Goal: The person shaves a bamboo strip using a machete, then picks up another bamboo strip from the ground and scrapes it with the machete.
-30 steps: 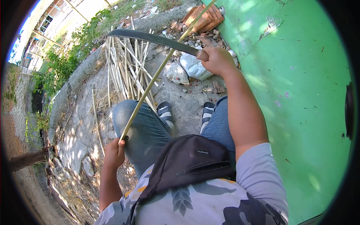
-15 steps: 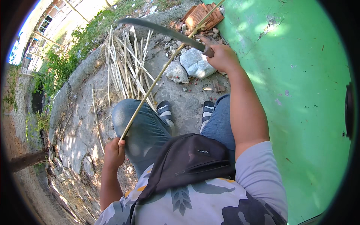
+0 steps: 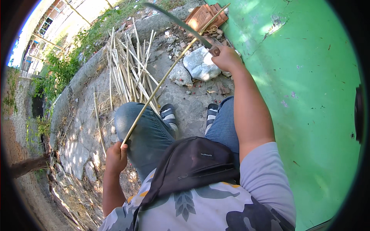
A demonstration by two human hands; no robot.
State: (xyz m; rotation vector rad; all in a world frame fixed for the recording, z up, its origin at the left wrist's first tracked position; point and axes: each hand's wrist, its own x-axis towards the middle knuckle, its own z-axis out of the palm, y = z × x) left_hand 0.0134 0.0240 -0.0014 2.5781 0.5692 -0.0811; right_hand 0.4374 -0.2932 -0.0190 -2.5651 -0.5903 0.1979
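Note:
My left hand [image 3: 116, 158] is closed around the near end of a long pale bamboo strip [image 3: 158, 85], beside my left knee. The strip slants up and away to the right, passing over that knee, and its far end is near some roof tiles. In my right hand [image 3: 228, 60] is the handle of a machete [image 3: 178, 22], its long dark blade pointing up and to the left. Blade and strip cross just beyond the right hand; whether they touch I cannot tell.
A heap of split bamboo strips [image 3: 129, 69] lies on the rough ground ahead to the left. Large pale rocks [image 3: 201, 63], rubble and stacked orange roof tiles [image 3: 200, 17] are beyond my feet. Along the right runs a green surface [image 3: 308, 127]; a low stone edge [image 3: 79, 79] curves at left.
The machete has tilted, its tip rising further up and to the right. The right hand has shifted slightly left. The strip's far end has dipped a little; the left hand stays nearly in place.

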